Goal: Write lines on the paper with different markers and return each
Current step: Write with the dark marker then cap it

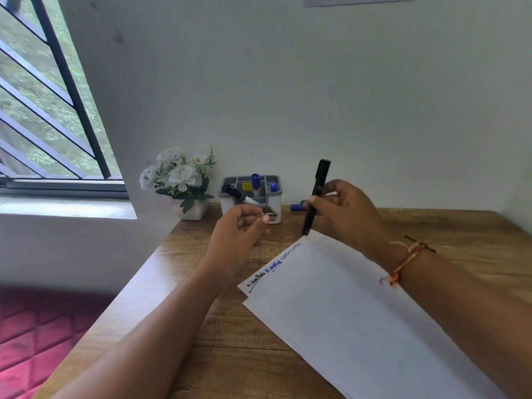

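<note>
Two sheets of paper (359,312) lie stacked on the desk (230,355), near its front-right edge, writing along the top margin | organizer (250,198) at the back edge holds markers | right hand (345,214) grips black marker (316,197), steeply tilted, above the paper's far corner | left hand (239,234) loosely curled, empty

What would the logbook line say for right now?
right hand: holds capped black marker | left hand: empty | white paper: three written bits | grey holder: markers inside
</note>
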`<state>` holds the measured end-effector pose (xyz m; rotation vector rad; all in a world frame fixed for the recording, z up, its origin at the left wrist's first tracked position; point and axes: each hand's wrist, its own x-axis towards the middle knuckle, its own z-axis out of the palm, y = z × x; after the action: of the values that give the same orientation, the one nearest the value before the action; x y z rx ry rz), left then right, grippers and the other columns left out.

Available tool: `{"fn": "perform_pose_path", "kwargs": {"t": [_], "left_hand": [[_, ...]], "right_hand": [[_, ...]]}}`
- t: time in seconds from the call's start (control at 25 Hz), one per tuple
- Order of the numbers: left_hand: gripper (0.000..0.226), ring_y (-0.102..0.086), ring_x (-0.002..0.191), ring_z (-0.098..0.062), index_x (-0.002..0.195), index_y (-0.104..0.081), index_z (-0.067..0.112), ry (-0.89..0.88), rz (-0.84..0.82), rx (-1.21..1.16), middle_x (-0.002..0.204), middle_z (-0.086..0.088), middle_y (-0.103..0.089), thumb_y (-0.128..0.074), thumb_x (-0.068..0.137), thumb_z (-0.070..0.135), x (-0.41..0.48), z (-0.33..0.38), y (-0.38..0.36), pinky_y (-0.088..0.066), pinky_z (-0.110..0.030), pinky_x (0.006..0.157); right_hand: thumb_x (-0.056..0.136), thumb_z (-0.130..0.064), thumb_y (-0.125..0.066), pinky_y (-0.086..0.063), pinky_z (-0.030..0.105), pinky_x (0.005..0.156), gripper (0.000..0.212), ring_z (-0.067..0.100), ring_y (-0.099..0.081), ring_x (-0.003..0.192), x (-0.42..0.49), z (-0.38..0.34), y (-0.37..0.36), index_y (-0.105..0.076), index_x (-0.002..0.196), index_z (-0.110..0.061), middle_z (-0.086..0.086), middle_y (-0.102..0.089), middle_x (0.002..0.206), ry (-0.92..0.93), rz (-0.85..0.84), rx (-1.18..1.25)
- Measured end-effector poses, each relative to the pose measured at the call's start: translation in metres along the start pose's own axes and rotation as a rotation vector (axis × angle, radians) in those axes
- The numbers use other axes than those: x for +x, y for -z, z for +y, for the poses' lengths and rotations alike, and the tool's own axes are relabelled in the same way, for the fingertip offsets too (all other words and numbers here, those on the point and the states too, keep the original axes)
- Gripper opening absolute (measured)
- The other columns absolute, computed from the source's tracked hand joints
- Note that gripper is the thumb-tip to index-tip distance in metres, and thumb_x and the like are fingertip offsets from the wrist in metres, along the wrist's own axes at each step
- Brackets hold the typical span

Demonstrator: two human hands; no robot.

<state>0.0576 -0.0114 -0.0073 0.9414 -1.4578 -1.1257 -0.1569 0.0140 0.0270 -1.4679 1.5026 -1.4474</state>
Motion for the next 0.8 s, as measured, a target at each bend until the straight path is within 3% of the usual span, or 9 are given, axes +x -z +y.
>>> {"fn": "perform_pose_path", "kwargs": {"t": [0.16,0.24,0.4,0.48,0.64,0.72,0.8], "left_hand": [[0.022,-0.072,0.093,-0.023,0.115,-0.061,0.016,-0.018,0.0,0.088,0.098,-0.007,-0.073,-0.067,0.094,0.017,0.002,-0.002,0.001,-0.062,-0.035,0.078],[0.023,-0.072,0.093,-0.021,0.117,-0.061,0.018,-0.038,0.01,0.129,0.098,-0.004,-0.073,-0.066,0.094,0.019,0.003,-0.004,0.003,-0.062,-0.036,0.08],[0.023,-0.071,0.091,-0.015,0.116,-0.059,0.026,-0.076,0.014,0.212,0.095,0.002,-0.072,-0.066,0.094,0.025,0.007,-0.009,0.006,-0.061,-0.038,0.082],[0.022,-0.071,0.09,-0.016,0.114,-0.058,0.031,-0.09,0.006,0.242,0.095,0.004,-0.071,-0.066,0.094,0.028,0.008,-0.011,0.005,-0.061,-0.04,0.081],[0.02,-0.069,0.087,-0.019,0.112,-0.058,0.034,-0.097,-0.004,0.29,0.093,0.005,-0.071,-0.066,0.094,0.031,0.01,-0.015,0.005,-0.061,-0.045,0.08],[0.023,-0.068,0.086,-0.017,0.115,-0.058,0.03,-0.099,-0.01,0.32,0.092,0.005,-0.07,-0.066,0.094,0.032,0.01,-0.015,0.005,-0.061,-0.045,0.08],[0.024,-0.068,0.086,-0.016,0.117,-0.058,0.028,-0.093,-0.021,0.342,0.093,0.005,-0.07,-0.066,0.094,0.032,0.011,-0.015,0.004,-0.061,-0.044,0.08]], "right_hand": [[0.092,-0.008,-0.072,-0.063,0.036,0.084,0.027,0.025,-0.077,0.094,0.046,-0.023,-0.002,-0.059,0.116,-0.01,0.015,-0.075,0.108,-0.048,0.093,0.167],[0.092,-0.008,-0.072,-0.063,0.038,0.087,0.025,0.025,-0.076,0.097,0.067,-0.035,-0.012,-0.062,0.115,-0.01,0.013,-0.073,0.107,-0.047,0.151,0.262],[0.084,-0.025,-0.078,-0.06,0.047,0.091,0.018,0.024,-0.073,0.1,0.096,-0.035,-0.037,-0.066,0.097,-0.028,0.001,-0.075,0.1,0.047,0.222,0.052],[0.083,-0.026,-0.08,-0.058,0.047,0.093,0.017,0.024,-0.072,0.099,0.103,-0.029,-0.044,-0.066,0.092,-0.03,0.0,-0.076,0.099,0.07,0.205,-0.068],[0.086,-0.024,-0.081,-0.049,0.025,0.077,0.027,0.016,-0.066,0.092,0.106,-0.015,-0.054,-0.074,0.11,-0.015,0.0,-0.073,0.098,0.053,0.089,-0.291],[0.087,-0.025,-0.08,-0.05,0.027,0.078,0.031,0.017,-0.065,0.092,0.103,-0.012,-0.054,-0.075,0.115,-0.013,0.001,-0.072,0.099,0.046,0.017,-0.343],[0.089,-0.025,-0.078,-0.057,0.034,0.087,0.034,0.019,-0.067,0.101,0.102,-0.01,-0.047,-0.073,0.12,-0.013,0.004,-0.075,0.109,0.061,-0.025,-0.338]]}}
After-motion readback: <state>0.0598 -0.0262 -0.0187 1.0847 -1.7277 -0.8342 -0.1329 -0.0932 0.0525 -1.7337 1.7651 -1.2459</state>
